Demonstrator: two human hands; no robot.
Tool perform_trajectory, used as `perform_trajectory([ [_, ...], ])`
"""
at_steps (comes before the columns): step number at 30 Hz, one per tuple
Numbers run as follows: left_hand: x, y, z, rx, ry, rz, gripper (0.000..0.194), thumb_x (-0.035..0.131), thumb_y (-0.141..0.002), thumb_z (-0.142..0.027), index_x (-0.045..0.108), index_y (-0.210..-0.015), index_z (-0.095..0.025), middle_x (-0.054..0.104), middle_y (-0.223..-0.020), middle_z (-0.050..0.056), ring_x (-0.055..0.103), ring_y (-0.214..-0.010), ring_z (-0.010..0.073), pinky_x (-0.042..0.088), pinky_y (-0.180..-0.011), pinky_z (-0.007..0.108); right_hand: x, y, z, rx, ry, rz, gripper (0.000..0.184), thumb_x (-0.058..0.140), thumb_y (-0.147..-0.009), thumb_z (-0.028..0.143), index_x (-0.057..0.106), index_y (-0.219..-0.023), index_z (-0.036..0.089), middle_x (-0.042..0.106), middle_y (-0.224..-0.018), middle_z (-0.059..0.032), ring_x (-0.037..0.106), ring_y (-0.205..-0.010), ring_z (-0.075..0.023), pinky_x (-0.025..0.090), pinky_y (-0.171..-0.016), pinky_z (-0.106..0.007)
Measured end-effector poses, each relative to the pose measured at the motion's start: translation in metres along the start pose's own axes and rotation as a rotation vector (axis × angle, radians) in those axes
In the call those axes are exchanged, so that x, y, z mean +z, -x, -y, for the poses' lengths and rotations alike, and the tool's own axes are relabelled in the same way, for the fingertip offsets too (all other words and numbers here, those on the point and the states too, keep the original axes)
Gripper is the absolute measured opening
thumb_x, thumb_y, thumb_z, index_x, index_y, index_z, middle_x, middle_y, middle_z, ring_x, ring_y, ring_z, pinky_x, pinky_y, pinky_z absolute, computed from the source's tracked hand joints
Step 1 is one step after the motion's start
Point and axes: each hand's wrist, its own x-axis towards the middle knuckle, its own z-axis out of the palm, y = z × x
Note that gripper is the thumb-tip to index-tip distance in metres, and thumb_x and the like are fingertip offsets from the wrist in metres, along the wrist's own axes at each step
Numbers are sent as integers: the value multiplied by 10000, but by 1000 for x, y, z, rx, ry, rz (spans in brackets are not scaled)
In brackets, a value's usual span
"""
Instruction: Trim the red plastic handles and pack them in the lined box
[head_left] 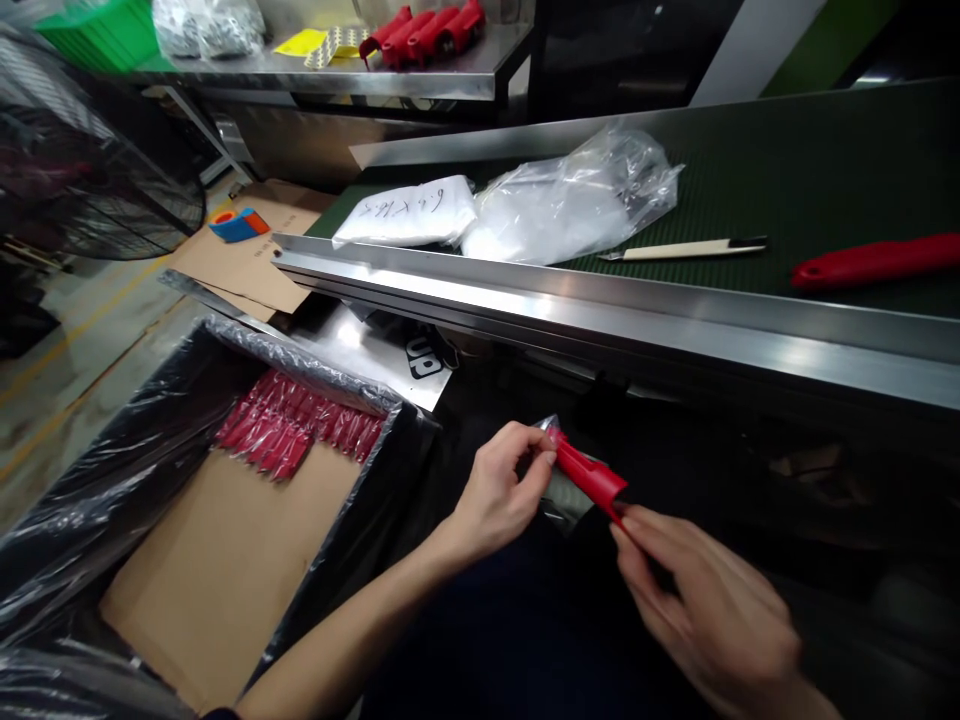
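Observation:
My left hand (pixel 499 490) pinches the upper end of a red plastic handle (pixel 589 477) where a bit of clear plastic wrap (pixel 559 495) shows. My right hand (pixel 705 605) grips the lower end of the same red handle with curled fingers. Both hands hold it below the conveyor's steel rail (pixel 600 310). To my left stands an open cardboard box (pixel 217 570) lined with a black plastic bag, holding a row of wrapped red handles (pixel 296 425) at its far end.
On the green conveyor belt (pixel 825 170) lie a clear plastic bag (pixel 570 195), a white packet (pixel 409 212), a utility knife (pixel 686 248) and another red handle (pixel 874 260). A steel table at the back carries more red handles (pixel 424 32). A tape dispenser (pixel 238 224) rests on flat cardboard.

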Motion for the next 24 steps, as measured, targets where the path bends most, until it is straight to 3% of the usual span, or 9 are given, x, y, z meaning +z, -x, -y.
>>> perform_trajectory([
  [3,7,5,9,58,-36,-103,86,555,-915,-211,626,-885,-173,603,-889,36,553,-816,148,426,-762,263,20,1,14,607,-208,-231,177,737,-801,169,668,-964,167,742,-866,-42,715,-703,-149,584,-670,-223],
  [4,10,7,13,71,-44,-139,81,551,-914,-201,622,-888,-173,605,-889,36,553,-811,147,426,-756,264,26,1,19,745,-285,-269,143,697,-847,212,651,-970,158,739,-848,-47,716,-687,-155,587,-638,-225],
  [6,17,11,19,91,-50,-189,81,537,-920,-186,613,-897,-172,611,-887,36,558,-798,141,431,-741,263,36,1,26,845,-391,-272,131,588,-932,247,605,-995,133,734,-806,-58,718,-667,-170,595,-596,-244],
  [8,22,15,22,119,-41,-200,80,533,-922,-186,610,-906,-172,617,-890,37,569,-798,139,446,-738,263,41,1,30,818,-417,-243,133,545,-956,230,591,-1022,124,736,-810,-66,720,-672,-175,600,-591,-252],
  [11,23,19,18,173,-27,-174,68,547,-910,-199,607,-905,-167,616,-888,40,577,-800,138,465,-745,263,40,5,25,691,-373,-223,157,665,-866,185,669,-1021,162,745,-901,-58,724,-749,-165,605,-698,-249],
  [15,12,17,6,152,-58,-140,104,506,-926,-193,576,-859,-155,566,-809,26,516,-700,111,435,-654,237,23,9,1,225,-286,40,335,673,-802,70,719,-1092,231,709,-1103,-53,667,-1047,-209,559,-921,-333],
  [18,2,19,-3,169,-106,10,78,524,-885,-154,574,-826,-162,551,-732,-4,486,-613,89,400,-561,200,15,8,-12,-42,-212,213,438,549,-856,33,630,-1254,195,568,-1327,-135,521,-1270,-283,512,-991,-431],
  [21,-7,28,-8,260,-182,161,41,571,-801,-151,591,-831,-171,588,-733,-5,527,-621,96,426,-570,195,21,9,-15,-91,-303,238,405,517,-887,111,610,-1266,219,517,-1396,-124,546,-1249,-273,542,-954,-377],
  [24,-19,35,-5,367,-291,140,77,528,-853,-205,589,-856,-158,638,-815,46,583,-716,128,483,-665,231,39,15,-15,-49,-372,153,364,563,-871,154,648,-1197,291,649,-1224,-41,677,-1010,-193,586,-820,-253],
])
